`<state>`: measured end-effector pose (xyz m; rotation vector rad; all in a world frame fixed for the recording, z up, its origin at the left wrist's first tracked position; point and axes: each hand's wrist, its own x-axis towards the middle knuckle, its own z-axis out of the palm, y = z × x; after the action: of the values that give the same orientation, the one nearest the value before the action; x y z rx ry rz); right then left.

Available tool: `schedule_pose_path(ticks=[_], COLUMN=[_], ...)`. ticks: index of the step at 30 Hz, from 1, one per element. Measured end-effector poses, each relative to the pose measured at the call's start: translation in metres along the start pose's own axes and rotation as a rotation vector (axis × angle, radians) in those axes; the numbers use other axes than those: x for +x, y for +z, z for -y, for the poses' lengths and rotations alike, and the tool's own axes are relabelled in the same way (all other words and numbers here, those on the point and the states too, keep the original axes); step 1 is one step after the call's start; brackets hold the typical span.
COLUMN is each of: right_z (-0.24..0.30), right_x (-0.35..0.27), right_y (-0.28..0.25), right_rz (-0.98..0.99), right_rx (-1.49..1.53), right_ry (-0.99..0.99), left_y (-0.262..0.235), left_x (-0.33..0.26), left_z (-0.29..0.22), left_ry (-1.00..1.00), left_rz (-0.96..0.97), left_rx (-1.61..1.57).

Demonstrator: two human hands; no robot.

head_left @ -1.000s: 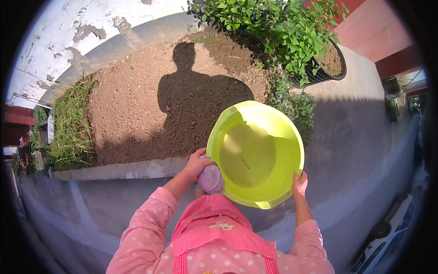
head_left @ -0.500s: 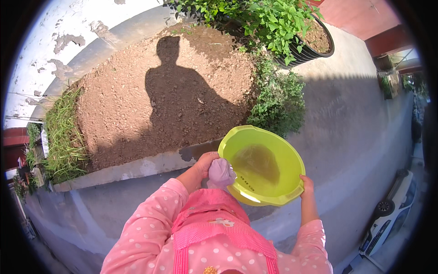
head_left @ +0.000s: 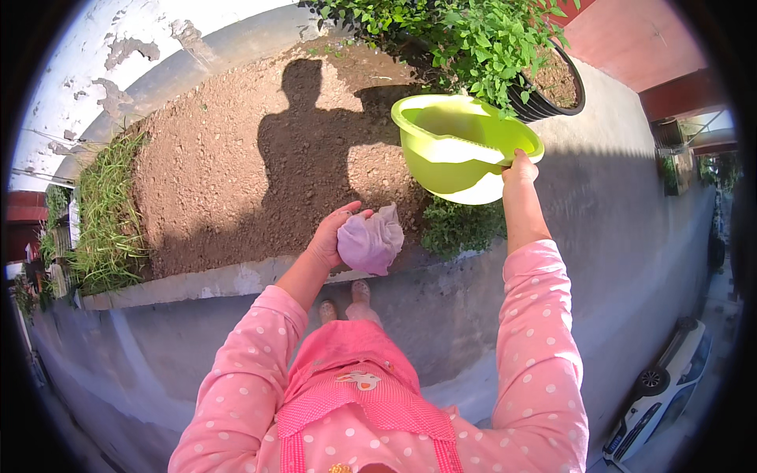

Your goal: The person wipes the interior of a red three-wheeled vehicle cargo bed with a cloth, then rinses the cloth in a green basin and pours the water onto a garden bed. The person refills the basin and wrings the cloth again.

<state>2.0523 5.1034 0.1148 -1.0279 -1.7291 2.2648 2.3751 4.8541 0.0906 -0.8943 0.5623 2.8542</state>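
A bunched, damp-looking purple cloth [head_left: 371, 241] sits in my left hand [head_left: 328, 235], which grips it from the side with some fingers extended behind it. Stretched out ahead, my right hand [head_left: 520, 169] clasps the right rim of a lime-green plastic basin [head_left: 453, 167]. The basin is tilted away from me, its near outer wall turned toward me, above the low green plants at the soil bed's right end. Most of its inside is hidden, so I cannot tell how much water is in it.
A bed of brown soil [head_left: 197, 189] lies ahead behind a low concrete edge [head_left: 189, 285]. Grass [head_left: 106, 221] grows at its left. Leafy plants and a black pot [head_left: 568, 87] stand at the back right. Grey concrete ground [head_left: 449, 315] surrounds my feet; a white car [head_left: 662, 386] is far right.
The basin has moved forward, away from my body, and tipped from showing murky water inside to showing its outer wall. My left hand with the cloth has moved forward and off the basin's side.
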Motion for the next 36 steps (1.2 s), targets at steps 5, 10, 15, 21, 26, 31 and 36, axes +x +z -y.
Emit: schedule_pose_path(ticks=[5, 10, 15, 21, 26, 31, 36], right_z=[-0.037, -0.042, -0.059, -0.075, -0.078, -0.072, -0.041], right_x=[0.001, -0.020, -0.044, -0.135, -0.198, -0.218, -0.192], right_y=[-0.028, -0.121, -0.256, -0.358, -0.418, -0.446, -0.374], right_rz=[0.042, -0.059, -0.050, -0.222, -0.298, -0.289, -0.322], right_rx=[-0.053, 0.088, 0.136, 0.155, 0.208, 0.161, -0.025], right_ry=[-0.102, 0.009, 0.145, 0.190, 0.170, 0.058, 0.000], left_y=[-0.091, -0.152, -0.164, -0.185, -0.203, -0.223, -0.249], left_x=[-0.096, -0.192, -0.243, -0.279, -0.310, -0.352, -0.382], left_z=[0.009, 0.017, 0.012, 0.007, 0.001, 0.003, 0.007], left_ry=[0.005, 0.093, 0.198, 0.235, 0.259, 0.332, 0.419], left_rz=[-0.143, -0.276, -0.363, -0.283, -0.186, -0.177, -0.215], left_rx=[0.039, -0.062, -0.040, -0.105, -0.186, -0.218, -0.271])
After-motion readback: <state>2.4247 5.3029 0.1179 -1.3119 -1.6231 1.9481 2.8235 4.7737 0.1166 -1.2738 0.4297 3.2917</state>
